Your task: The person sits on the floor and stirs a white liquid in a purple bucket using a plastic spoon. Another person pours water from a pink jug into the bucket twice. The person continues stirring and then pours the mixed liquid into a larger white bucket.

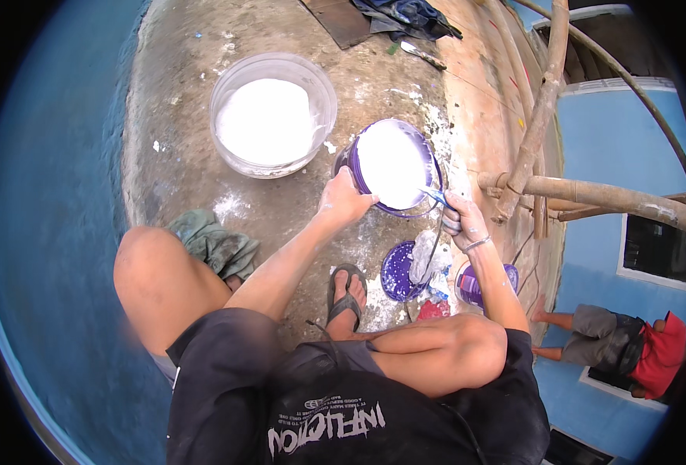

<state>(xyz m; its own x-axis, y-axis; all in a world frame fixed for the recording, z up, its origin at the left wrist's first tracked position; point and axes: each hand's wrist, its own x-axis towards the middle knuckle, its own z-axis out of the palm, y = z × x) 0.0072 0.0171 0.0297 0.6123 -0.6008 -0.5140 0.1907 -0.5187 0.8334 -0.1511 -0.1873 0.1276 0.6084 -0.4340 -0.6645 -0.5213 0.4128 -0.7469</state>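
A purple bucket [347,160] full of white paint [392,163] stands tilted a little in front of me. My left hand [345,200] grips its near left rim, fingers closed round the side. Closed and smeared with white, my right hand [465,220] holds a slim blue-handled tool [436,195] at the bucket's right rim. The tool's working end meets the white paint, so I cannot make out its kind. Up and to the left, a larger clear tub [275,169] holds more white material [265,122].
Near my sandalled foot lie a purple lid [395,273], a crumpled plastic bag [428,256] and a purple-and-white can [471,285]. A green cloth [213,242] lies left. Bamboo poles [591,195] cross at right; a person in red [663,356] is beyond. A blue wall [56,194] borders the left.
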